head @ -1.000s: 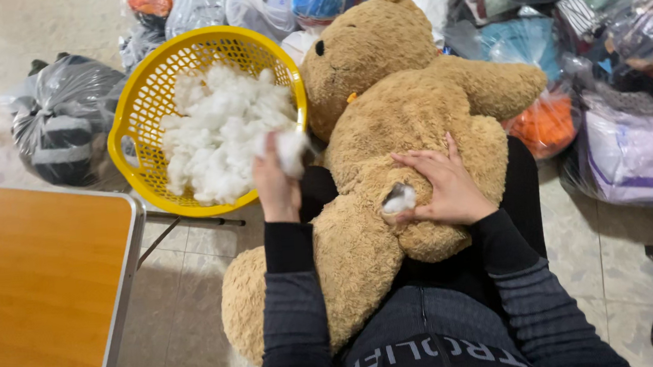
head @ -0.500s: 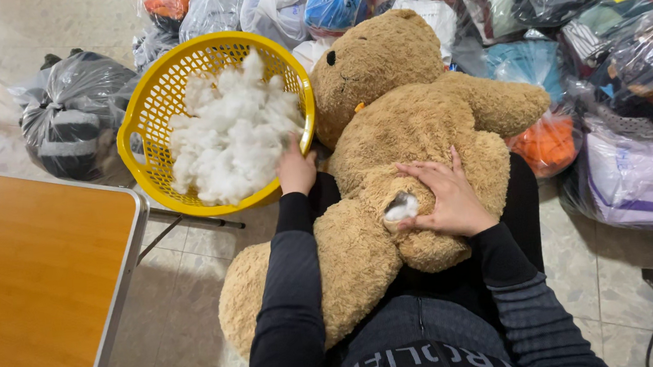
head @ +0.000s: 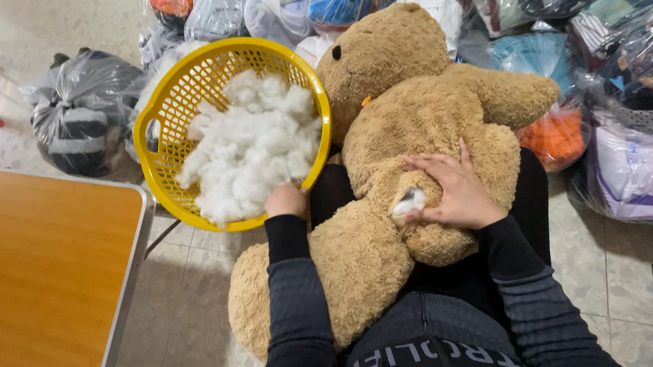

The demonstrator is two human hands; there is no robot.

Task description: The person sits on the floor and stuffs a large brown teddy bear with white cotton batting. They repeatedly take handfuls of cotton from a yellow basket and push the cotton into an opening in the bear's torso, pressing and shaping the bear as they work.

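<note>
I see my left hand (head: 287, 200) dipped into the white stuffing (head: 250, 151) in the yellow basket (head: 179, 86), its grip hidden. My right hand (head: 455, 193) lies flat and open on the bear (head: 407, 123) in my lap, thumb beside a stuffing-filled hole (head: 408, 202). I judge this the filling step.

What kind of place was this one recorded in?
Probably a home workshop or storeroom for stuffing soft toys: a yellow basket of white stuffing, a big plush bear, and clear bags of cloth goods piled around.
</note>
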